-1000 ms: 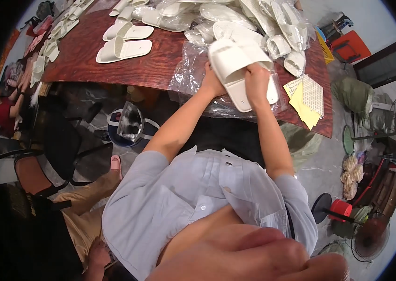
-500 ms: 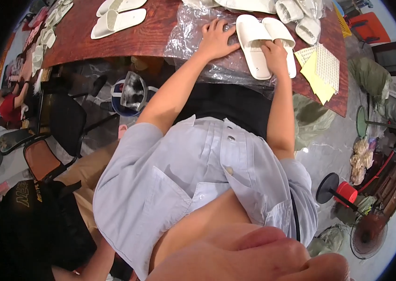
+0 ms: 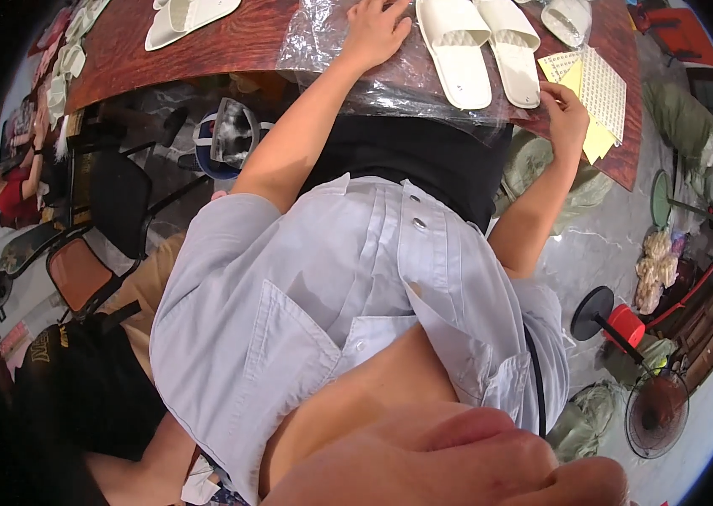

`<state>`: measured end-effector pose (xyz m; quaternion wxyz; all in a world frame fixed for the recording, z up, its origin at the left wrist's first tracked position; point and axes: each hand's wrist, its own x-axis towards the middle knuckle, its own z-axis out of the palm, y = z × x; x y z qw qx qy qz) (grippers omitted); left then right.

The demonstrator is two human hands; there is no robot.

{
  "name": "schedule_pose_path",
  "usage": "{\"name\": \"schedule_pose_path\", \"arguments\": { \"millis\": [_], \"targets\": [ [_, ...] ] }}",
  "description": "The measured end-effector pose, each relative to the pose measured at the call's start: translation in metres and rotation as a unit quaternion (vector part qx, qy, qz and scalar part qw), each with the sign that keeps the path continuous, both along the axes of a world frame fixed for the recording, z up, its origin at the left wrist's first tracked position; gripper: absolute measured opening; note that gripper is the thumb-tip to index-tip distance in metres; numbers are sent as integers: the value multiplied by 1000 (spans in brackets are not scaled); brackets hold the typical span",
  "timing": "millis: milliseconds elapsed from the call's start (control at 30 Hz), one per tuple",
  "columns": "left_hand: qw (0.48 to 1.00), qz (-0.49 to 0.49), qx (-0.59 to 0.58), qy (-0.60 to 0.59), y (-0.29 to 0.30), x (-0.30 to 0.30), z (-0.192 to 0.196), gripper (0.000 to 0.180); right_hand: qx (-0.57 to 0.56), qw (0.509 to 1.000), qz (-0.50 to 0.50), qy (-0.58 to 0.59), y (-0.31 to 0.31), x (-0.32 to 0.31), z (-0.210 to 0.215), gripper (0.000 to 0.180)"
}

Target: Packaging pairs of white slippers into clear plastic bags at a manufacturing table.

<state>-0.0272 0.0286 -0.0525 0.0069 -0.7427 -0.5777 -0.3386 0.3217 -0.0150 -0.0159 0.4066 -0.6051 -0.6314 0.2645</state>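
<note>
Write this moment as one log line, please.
left hand: on clear plastic | right hand: by heel of right white slipper, contact unclear | slipper pair: side by side

I monitor one head-worn fisheye view, facing downward: the wearer's shirt (image 3: 348, 261) sits close, the surface (image 3: 247, 42) farther, along the upper edge.

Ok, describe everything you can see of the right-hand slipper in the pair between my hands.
The slipper is off-white, apparently foam or rubber, with a broad strap, a raised footbed pattern and a small dark heel mark. It lies sole-down beside its mate, heel toward the near edge of the table. The right hand has its fingers close by the heel; contact is unclear.
</note>
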Motion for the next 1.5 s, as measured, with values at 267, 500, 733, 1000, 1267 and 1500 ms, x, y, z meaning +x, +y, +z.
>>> {"name": "schedule_pose_path", "arguments": {
  "millis": [267, 500, 733, 1000, 1267, 1500],
  "targets": [
    [1000, -27, 4, -14, 1, 9, 8, 50, 58, 998, 21, -34, -12, -6, -6, 15],
    [999, 18, 38, 27, -1, -4, -2, 44, 36, 992, 81, -92, -2, -5, -16, 12],
    [999, 0, 36, 2, -5, 19, -13, 47, -38, 992, 75, -93, -17, 0, 11, 10],
    [999, 14, 42, 2, -5, 19, -10, 49, -18, 982, 148, -114, -6, 2, 16, 8],
    [998, 30, 59, 4, 1, 29, -10, 48, -58, 986, 132, -85, -3, 9, 16, 7],
    [996, 53, 69, 11, -5, 27, -14, 40, -8, 979, 135, -150, -5, 9, 7, 8]
  ]
}}
